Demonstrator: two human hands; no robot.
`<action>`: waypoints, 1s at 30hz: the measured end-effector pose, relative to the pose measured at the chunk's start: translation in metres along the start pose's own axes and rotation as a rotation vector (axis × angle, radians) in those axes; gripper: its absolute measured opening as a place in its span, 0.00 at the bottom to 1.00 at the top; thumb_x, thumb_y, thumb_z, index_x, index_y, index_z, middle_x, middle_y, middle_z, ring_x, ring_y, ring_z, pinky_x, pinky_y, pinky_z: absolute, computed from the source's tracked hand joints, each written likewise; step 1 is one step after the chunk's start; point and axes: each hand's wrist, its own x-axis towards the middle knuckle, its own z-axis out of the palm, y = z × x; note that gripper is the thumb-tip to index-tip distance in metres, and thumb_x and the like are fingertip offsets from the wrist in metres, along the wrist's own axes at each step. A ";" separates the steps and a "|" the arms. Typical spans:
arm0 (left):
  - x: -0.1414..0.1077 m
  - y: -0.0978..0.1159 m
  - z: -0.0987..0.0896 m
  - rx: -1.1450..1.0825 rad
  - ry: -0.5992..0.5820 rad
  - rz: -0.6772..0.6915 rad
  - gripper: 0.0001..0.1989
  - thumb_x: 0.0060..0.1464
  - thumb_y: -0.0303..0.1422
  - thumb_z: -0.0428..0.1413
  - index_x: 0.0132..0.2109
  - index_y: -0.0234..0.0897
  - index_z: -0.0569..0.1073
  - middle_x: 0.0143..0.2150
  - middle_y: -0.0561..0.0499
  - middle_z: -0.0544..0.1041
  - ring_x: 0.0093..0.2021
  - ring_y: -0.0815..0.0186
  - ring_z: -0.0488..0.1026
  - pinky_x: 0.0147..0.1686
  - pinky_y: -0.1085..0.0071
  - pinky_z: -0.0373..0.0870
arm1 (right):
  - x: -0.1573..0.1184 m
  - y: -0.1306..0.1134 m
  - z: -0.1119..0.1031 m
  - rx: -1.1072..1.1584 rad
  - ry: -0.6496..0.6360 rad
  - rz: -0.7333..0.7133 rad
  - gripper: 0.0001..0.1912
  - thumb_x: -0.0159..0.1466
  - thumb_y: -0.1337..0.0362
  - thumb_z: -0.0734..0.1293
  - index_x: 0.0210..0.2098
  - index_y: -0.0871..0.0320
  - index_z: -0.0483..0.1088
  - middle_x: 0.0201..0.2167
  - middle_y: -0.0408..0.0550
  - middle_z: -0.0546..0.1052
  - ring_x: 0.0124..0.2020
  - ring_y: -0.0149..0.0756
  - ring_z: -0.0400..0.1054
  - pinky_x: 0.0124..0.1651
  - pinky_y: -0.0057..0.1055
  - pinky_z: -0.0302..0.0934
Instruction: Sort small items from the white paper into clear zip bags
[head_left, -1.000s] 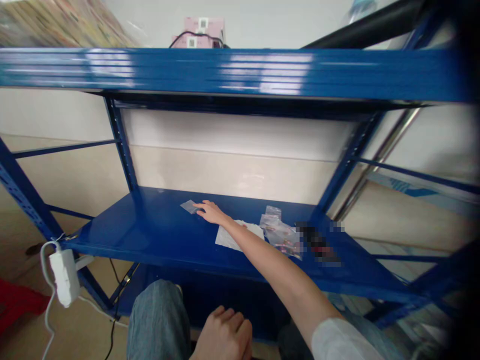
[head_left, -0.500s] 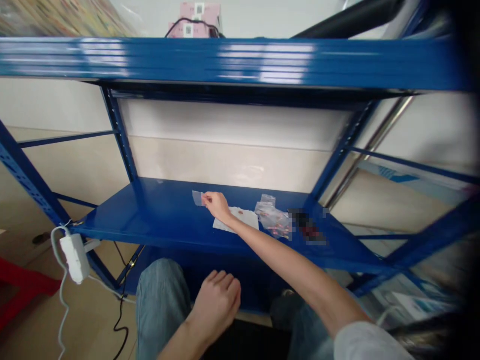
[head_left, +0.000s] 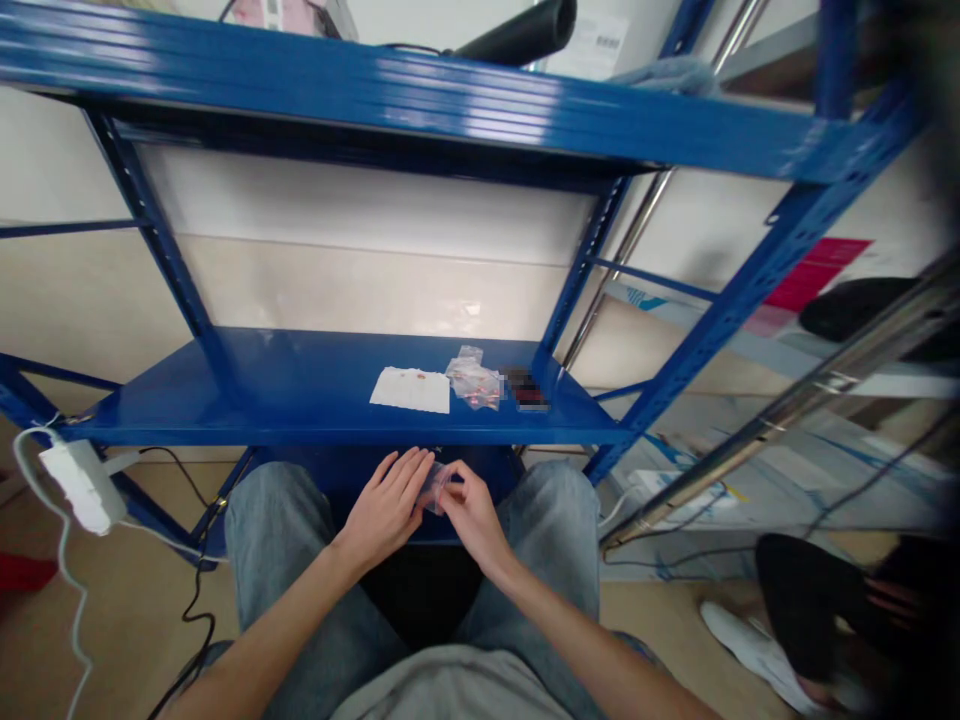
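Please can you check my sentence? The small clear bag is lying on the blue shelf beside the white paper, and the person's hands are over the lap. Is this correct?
Not quite: the small clear bag is not on the blue shelf. It is held between the left hand and right hand, over the lap, as the head view shows. The white paper is on the shelf.
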 end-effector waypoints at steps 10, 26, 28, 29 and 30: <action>-0.002 0.012 0.012 -0.279 -0.065 -0.093 0.25 0.62 0.24 0.45 0.65 0.34 0.61 0.59 0.39 0.71 0.63 0.53 0.65 0.62 0.52 0.62 | 0.009 0.006 -0.006 -0.299 -0.066 -0.050 0.03 0.59 0.67 0.67 0.28 0.59 0.72 0.28 0.44 0.76 0.33 0.35 0.70 0.36 0.30 0.61; 0.001 0.005 -0.009 -0.472 -0.108 -0.263 0.12 0.61 0.27 0.48 0.51 0.37 0.67 0.44 0.45 0.72 0.45 0.58 0.69 0.46 0.61 0.66 | -0.006 -0.016 -0.017 -0.830 -0.375 -0.720 0.23 0.64 0.78 0.59 0.53 0.54 0.73 0.52 0.52 0.76 0.58 0.43 0.67 0.59 0.46 0.62; -0.001 0.008 -0.011 -0.364 -0.154 -0.198 0.12 0.59 0.26 0.48 0.50 0.37 0.67 0.44 0.45 0.73 0.46 0.56 0.69 0.47 0.59 0.65 | -0.010 -0.015 -0.014 -0.932 -0.448 -0.712 0.21 0.63 0.78 0.60 0.52 0.57 0.73 0.51 0.54 0.76 0.56 0.43 0.67 0.58 0.44 0.63; -0.001 0.009 -0.012 -0.307 -0.178 -0.156 0.13 0.59 0.26 0.48 0.50 0.36 0.67 0.44 0.45 0.73 0.46 0.55 0.69 0.48 0.58 0.65 | -0.013 -0.014 -0.012 -0.990 -0.482 -0.697 0.20 0.63 0.77 0.60 0.50 0.58 0.73 0.50 0.55 0.77 0.55 0.43 0.68 0.56 0.43 0.64; -0.002 0.010 -0.013 -0.258 -0.199 -0.114 0.13 0.58 0.26 0.49 0.50 0.36 0.68 0.44 0.44 0.73 0.47 0.54 0.68 0.49 0.57 0.64 | -0.015 -0.012 -0.010 -1.045 -0.513 -0.682 0.17 0.63 0.77 0.60 0.48 0.60 0.74 0.48 0.55 0.77 0.53 0.43 0.69 0.55 0.41 0.65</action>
